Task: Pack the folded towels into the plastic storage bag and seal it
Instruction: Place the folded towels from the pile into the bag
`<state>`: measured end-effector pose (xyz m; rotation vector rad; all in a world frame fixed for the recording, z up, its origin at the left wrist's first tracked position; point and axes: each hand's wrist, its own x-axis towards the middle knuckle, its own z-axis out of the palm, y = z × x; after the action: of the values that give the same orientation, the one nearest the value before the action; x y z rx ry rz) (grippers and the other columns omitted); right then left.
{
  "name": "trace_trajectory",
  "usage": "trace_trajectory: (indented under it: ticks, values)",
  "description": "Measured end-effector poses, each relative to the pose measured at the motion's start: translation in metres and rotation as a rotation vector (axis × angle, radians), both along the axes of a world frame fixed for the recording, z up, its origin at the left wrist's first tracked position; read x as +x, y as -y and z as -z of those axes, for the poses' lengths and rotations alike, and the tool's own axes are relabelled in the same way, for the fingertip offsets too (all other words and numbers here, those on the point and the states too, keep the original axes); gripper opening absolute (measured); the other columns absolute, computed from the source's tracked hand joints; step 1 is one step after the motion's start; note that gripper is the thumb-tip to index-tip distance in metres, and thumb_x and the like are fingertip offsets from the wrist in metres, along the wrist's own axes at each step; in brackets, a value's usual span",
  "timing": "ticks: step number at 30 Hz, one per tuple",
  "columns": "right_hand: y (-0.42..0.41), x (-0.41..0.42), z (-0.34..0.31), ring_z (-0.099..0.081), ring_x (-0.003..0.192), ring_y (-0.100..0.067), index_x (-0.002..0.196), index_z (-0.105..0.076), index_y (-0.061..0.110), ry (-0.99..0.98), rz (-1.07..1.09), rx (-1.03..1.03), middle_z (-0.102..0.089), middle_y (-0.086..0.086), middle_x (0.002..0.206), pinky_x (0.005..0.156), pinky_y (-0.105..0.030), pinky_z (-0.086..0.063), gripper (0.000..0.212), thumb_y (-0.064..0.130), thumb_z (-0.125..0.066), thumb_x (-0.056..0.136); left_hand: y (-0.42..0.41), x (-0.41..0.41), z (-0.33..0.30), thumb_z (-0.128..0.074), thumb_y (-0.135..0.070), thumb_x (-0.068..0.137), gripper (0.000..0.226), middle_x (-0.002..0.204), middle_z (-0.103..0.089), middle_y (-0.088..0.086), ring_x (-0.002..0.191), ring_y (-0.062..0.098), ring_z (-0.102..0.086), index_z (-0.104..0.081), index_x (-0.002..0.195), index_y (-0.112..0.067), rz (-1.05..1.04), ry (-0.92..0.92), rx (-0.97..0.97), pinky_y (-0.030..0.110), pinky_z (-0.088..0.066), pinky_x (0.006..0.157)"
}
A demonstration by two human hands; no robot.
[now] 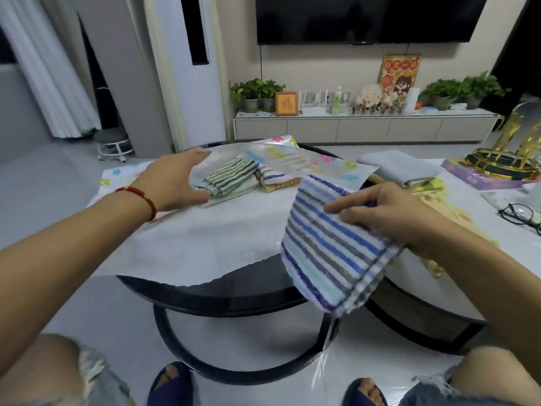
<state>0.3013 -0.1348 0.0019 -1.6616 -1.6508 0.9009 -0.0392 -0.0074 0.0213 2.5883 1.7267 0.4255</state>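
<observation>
Blue-striped cloth hangs from the right hand, which pinches a folded towel by its upper corner, thumb beneath and fingers curled over the top, so that the rest droops over the near edge of the round table. The left hand grips the mouth of the plastic bag, a clear one printed with bright flowers, thumb under and fingers over the top layer, holding it lifted. Inside the bag lies a green-striped towel, and just beside it what looks like another folded piece with blue and tan. A grey towel waits farther right on the table, well apart from the bag.

The step in hand appears to be feeding the blue towel through the opening. To do it well, the left hand should raise the top layer higher and keep the mouth wide, since the film sags toward the towels already inside. The dangling towel is starting to unfold; supporting it flat from below would keep the fold. It should go in edge first, low and level, sliding along the bottom sheet to rest beside or on the green one, not bunched at the mouth where it would block the seal.
</observation>
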Motion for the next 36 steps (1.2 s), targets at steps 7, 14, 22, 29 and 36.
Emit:
trace_trajectory:
  ticks: [7,14,22,29,36]
  values:
    - [-0.095,-0.102,0.029,-0.067,0.106,0.000,0.110,-0.083,0.020,-0.599,-0.047,-0.152,-0.078,0.016,0.106,0.078,-0.019,-0.059,0.025,0.007,-0.066,0.096,-0.016,-0.012,-0.040,-0.081,-0.034,0.075,0.108,0.167,-0.013,0.002,0.152,0.019,-0.021,-0.015,0.159,-0.016,0.090,-0.205,-0.024,0.030,-0.017,0.122]
    - [-0.200,-0.237,0.057,-0.078,0.079,-0.032,0.150,-0.051,0.011,-1.344,-0.012,-0.314,-0.068,-0.021,0.122,0.055,-0.041,-0.065,0.044,0.001,-0.047,0.106,-0.027,-0.023,-0.069,-0.082,-0.038,0.071,0.110,0.167,-0.014,-0.003,0.148,0.020,-0.029,-0.016,0.158,-0.018,0.133,-0.274,0.013,0.025,-0.023,0.116]
    - [-0.247,-0.346,0.126,-0.066,0.098,-0.029,0.140,-0.062,0.018,-0.861,0.085,-0.281,-0.068,-0.015,0.129,0.085,-0.041,-0.057,0.043,0.014,-0.065,0.098,-0.031,-0.034,-0.078,-0.081,-0.035,0.073,0.107,0.167,-0.009,-0.011,0.145,0.021,-0.035,-0.017,0.158,-0.024,0.132,-0.284,0.040,0.035,-0.034,0.117]
    - [-0.256,-0.369,0.132,-0.067,0.099,-0.033,0.142,-0.058,0.016,-0.875,0.089,-0.185,-0.067,-0.018,0.129,0.084,-0.044,-0.058,0.045,0.008,-0.057,0.099,-0.027,-0.035,-0.066,-0.079,-0.035,0.074,0.100,0.165,-0.017,-0.011,0.135,0.024,-0.046,-0.023,0.156,-0.025,0.114,-0.266,0.017,0.031,-0.042,0.105]
    - [-0.195,-0.266,0.107,-0.060,0.090,-0.020,0.116,-0.074,0.020,-0.168,-0.141,0.013,-0.068,-0.004,0.112,0.087,-0.038,-0.056,0.029,0.016,-0.056,0.093,-0.012,-0.014,-0.042,-0.069,-0.040,0.077,0.080,0.153,-0.045,-0.003,0.130,0.032,-0.050,-0.040,0.150,-0.031,0.119,-0.296,0.120,0.050,-0.049,0.098]
